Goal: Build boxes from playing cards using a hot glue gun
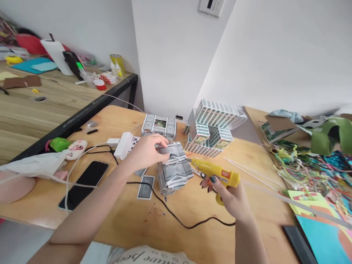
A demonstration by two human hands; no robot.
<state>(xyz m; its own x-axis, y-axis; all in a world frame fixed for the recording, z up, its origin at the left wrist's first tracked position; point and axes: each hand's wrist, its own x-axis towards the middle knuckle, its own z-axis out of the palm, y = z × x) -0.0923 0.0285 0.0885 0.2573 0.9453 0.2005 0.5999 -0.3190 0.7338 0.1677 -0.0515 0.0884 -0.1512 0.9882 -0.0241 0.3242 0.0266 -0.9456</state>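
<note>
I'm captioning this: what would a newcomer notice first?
Probably the bright yellow glue gun in the right grip, its nozzle near the playing-card model at mid-table. Next come the stacked green-and-white boxes behind it, then the tangle of colourful strands at far right.

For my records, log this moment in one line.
left hand: touching boxy grey playing-card model | right hand: gripping yellow plastic glue gun | nozzle: pointing toward model

The table (123,220) is brightly lit, with faint, soft shadows cast. Shapes are stretched toward the edges.
</note>
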